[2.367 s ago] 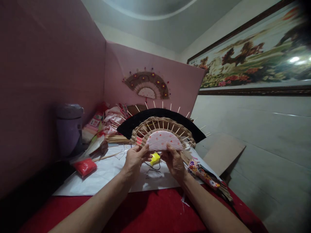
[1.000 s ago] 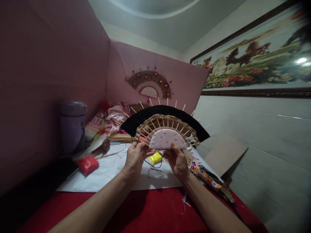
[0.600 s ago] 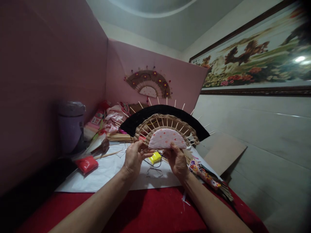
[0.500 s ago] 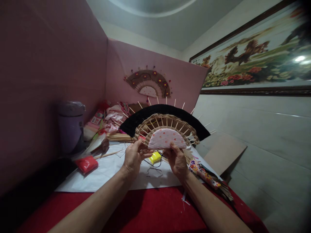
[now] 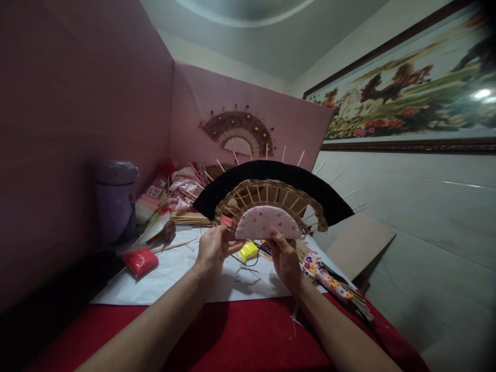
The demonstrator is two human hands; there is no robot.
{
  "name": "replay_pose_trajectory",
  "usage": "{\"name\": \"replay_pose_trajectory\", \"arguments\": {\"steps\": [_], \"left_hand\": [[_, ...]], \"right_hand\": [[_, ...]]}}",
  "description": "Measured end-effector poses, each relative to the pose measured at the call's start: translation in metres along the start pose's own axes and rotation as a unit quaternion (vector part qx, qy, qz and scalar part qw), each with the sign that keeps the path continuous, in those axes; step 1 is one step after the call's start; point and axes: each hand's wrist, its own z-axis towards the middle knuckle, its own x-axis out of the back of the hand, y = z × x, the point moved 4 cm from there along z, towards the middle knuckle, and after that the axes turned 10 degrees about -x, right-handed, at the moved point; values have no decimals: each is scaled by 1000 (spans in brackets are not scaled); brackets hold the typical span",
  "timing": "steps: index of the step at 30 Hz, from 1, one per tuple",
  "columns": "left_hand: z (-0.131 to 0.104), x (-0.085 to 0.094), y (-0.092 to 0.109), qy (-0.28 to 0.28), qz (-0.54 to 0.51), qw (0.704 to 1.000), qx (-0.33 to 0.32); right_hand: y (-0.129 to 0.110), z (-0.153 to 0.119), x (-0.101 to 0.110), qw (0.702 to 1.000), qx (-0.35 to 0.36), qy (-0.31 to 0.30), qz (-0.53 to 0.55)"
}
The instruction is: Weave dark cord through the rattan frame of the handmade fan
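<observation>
A handmade fan (image 5: 267, 222) is held up above the table between my two hands. It has a half-round pink dotted cloth base, braided straw bands, a wide black band and thin wooden sticks poking out past the top. My left hand (image 5: 213, 253) pinches its lower left corner, thumb near the straw braid. At the bottom edge, right of the middle, my right hand (image 5: 284, 256) grips the cloth base with the thumb in front; its fingers are partly hidden behind. Behind and below the fan lies a yellow packet (image 5: 248, 251) with a dark cord near it.
White paper (image 5: 155, 289) covers part of the red tablecloth (image 5: 251, 330). A red packet (image 5: 140, 262), a purple container (image 5: 116, 201) and bundled sticks (image 5: 189, 219) are left. Flower-patterned cloth (image 5: 329, 279) lies right. A finished-looking fan (image 5: 240, 129) hangs on the pink partition (image 5: 294, 113).
The fan has turned slightly, so its black band spreads wider and reaches further right. Both hands keep their hold in nearly the same place.
</observation>
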Motion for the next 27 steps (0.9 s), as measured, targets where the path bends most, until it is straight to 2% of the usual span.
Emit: {"name": "replay_pose_trajectory", "arguments": {"steps": [12, 20, 27], "left_hand": [[2, 3, -1, 22, -11, 1000, -13], [-4, 1, 3, 44, -31, 999, -7], [0, 3, 0, 35, -35, 999, -17]], "right_hand": [[4, -2, 6, 996, 59, 8, -60], [5, -6, 2, 997, 58, 11, -41], [4, -7, 1, 997, 65, 12, -46]]}}
